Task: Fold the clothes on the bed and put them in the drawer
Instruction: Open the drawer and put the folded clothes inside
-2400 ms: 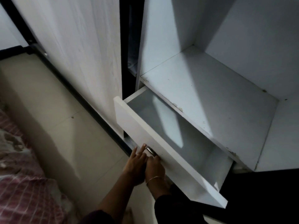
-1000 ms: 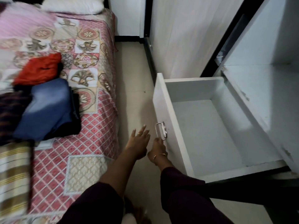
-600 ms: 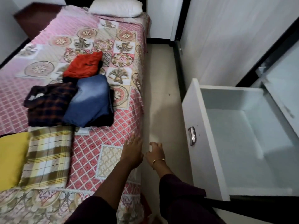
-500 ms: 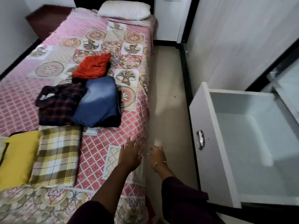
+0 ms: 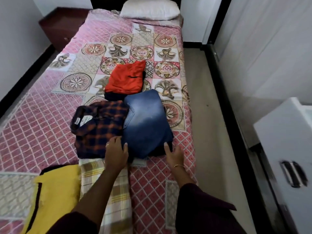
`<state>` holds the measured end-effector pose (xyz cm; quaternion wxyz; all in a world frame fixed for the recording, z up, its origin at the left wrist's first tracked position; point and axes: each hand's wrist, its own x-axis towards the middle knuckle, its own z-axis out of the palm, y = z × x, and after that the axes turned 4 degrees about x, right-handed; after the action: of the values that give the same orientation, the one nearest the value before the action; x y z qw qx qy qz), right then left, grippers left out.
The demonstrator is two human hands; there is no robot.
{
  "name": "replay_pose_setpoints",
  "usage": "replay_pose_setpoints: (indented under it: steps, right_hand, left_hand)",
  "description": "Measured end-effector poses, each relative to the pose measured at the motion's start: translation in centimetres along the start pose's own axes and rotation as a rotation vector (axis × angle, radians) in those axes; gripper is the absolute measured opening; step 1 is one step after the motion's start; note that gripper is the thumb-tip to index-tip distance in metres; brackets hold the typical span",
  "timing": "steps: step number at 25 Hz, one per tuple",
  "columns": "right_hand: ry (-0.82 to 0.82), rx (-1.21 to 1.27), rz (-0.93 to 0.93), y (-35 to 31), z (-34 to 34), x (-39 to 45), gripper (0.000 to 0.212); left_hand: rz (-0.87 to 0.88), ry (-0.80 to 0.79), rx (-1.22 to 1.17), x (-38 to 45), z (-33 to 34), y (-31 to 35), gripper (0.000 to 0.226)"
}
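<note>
Folded blue jeans [image 5: 146, 122] lie on the bed [image 5: 50, 132], on top of a dark garment. My left hand [image 5: 116, 152] touches the jeans' near left edge with spread fingers. My right hand [image 5: 173, 154] touches the near right corner, fingers straight. Beside the jeans lie a folded dark checked shirt [image 5: 99, 127], a folded red garment [image 5: 126, 78], a beige plaid cloth [image 5: 108, 186] and a yellow garment [image 5: 55, 195]. The white drawer [image 5: 285, 132] stands pulled out at the right edge, its metal handle [image 5: 293, 173] blurred.
A white pillow [image 5: 149, 11] lies at the head of the bed. A dark wooden bedside cabinet [image 5: 62, 26] stands at the far left. A strip of beige floor [image 5: 211, 115] runs between bed and white wardrobe doors [image 5: 263, 48].
My hands left the drawer handle and moved to the bed. The view swung from the open drawer to the folded clothes, and both hands now touch the jeans.
</note>
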<state>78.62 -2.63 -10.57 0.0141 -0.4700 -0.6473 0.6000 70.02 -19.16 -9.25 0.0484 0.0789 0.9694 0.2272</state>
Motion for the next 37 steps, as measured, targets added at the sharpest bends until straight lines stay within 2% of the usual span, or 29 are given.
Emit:
replay_pose_setpoints:
  steps: [2,4,7,11,13,16,17,23,25,28,30,33,35,37]
  right_hand:
    - [0.051,0.041,0.078,-0.7,1.9,2.1,0.076]
    - [0.057,0.133,0.207,-0.7,3.1,3.2,0.089]
    - [0.008,0.381,0.287,-0.2,4.1,4.1,0.090]
    - [0.035,0.539,0.317,-0.3,6.9,6.1,0.099]
    - [0.090,0.617,0.355,-0.5,7.2,7.1,0.090]
    - [0.133,0.691,0.352,0.4,6.9,7.7,0.047]
    - [0.146,0.703,0.346,0.5,6.9,7.9,0.042]
    - [0.184,0.805,0.349,0.4,8.4,8.2,0.046]
    - [0.221,0.831,0.370,-0.4,8.6,8.1,0.055]
    - [0.195,0.872,0.385,-1.6,8.8,8.1,0.088]
    - [0.147,0.901,0.369,-1.9,8.8,8.3,0.100]
    - [0.093,0.922,0.300,-3.2,7.5,8.3,0.087]
    - [0.049,0.977,0.259,-3.8,6.6,7.5,0.081]
    - [-0.024,1.031,0.223,-3.3,5.2,5.0,0.084]
  left_hand:
    - [0.063,-0.038,-0.007,3.0,0.0,-1.2,0.036]
    - [0.089,-0.050,0.003,4.8,0.2,-2.0,0.031]
    - [0.127,-0.075,0.075,6.1,1.1,-1.8,0.033]
    - [0.001,-0.188,0.087,7.9,2.4,-0.9,0.050]
    - [-0.053,-0.245,0.046,8.7,3.4,-0.9,0.052]
    - [-0.099,-0.326,0.009,9.2,4.5,-1.0,0.053]
    - [-0.110,-0.343,0.003,9.4,4.7,-0.9,0.053]
    - [-0.126,-0.380,-0.009,10.1,4.7,-1.2,0.053]
    - [-0.130,-0.383,-0.029,10.0,4.6,-1.4,0.053]
    - [-0.145,-0.383,-0.077,9.8,4.3,-1.4,0.053]
    - [-0.163,-0.358,-0.161,9.8,4.0,-1.1,0.053]
    - [-0.219,-0.294,-0.417,9.5,3.1,-0.8,0.042]
    - [-0.282,-0.243,-0.667,8.9,2.5,-0.7,0.025]
    - [-0.386,-0.147,-0.923,7.7,1.8,-0.6,0.004]
